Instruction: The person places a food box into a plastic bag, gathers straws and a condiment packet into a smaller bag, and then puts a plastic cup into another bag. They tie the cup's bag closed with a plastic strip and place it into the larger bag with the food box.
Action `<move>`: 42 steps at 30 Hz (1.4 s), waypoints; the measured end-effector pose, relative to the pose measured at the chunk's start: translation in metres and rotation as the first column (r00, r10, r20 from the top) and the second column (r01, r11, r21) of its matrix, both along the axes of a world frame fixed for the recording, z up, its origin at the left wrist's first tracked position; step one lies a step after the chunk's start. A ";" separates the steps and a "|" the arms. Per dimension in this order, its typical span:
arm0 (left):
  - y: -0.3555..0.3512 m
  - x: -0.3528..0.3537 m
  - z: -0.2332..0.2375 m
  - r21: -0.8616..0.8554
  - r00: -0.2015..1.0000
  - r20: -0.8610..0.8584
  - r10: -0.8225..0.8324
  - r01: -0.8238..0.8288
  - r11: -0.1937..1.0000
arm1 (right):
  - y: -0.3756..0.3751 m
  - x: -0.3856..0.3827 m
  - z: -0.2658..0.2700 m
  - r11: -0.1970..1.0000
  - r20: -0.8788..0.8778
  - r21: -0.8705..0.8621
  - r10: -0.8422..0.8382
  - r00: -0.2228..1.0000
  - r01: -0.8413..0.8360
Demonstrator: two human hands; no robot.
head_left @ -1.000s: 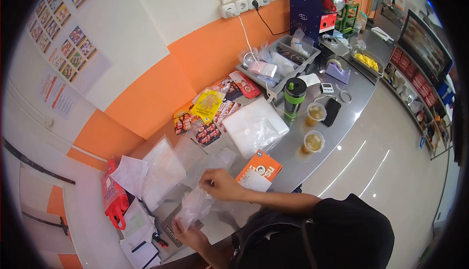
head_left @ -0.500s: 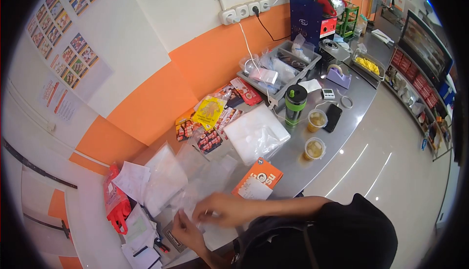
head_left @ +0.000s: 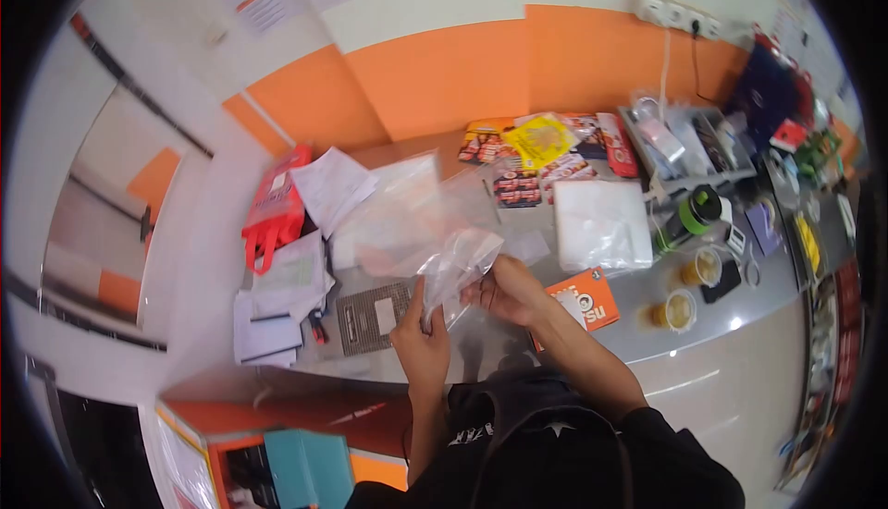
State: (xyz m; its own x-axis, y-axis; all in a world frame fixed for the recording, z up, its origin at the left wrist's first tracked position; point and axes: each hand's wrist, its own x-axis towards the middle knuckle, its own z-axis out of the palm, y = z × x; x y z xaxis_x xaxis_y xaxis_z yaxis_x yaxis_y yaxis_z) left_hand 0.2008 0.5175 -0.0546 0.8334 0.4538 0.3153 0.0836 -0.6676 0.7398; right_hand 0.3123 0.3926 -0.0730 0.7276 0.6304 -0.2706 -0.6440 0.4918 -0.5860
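Observation:
A clear plastic bag (head_left: 462, 255) is held up between my two hands over the front of the steel counter. My left hand (head_left: 424, 333) pinches its left side between thumb and fingers. At its right side, my right hand (head_left: 507, 292) has its fingers closed on the plastic. Behind the bag lie more sheets of clear plastic (head_left: 393, 204). A dark patterned notebook (head_left: 365, 319) with a pale label is left of my left hand. Close to my right forearm is an orange box (head_left: 590, 296) with a white paper on it.
A stack of white plastic bags (head_left: 603, 222) lies right of centre. Two cups of drink (head_left: 673, 310), a green-and-black tumbler (head_left: 689, 218) and a phone (head_left: 723, 282) stand or lie further right. Papers (head_left: 282, 296) and a red bag (head_left: 277, 204) are at the left.
My view has swung left, so the counter's left end and shelf below now show. My hands have raised the clear bag, which now shows plainly between them.

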 end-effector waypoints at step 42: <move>0.027 -0.012 -0.056 0.168 0.835 0.440 -0.329 0.284 0.944 | 0.052 0.053 0.032 0.783 0.900 -0.323 0.081 0.427 0.532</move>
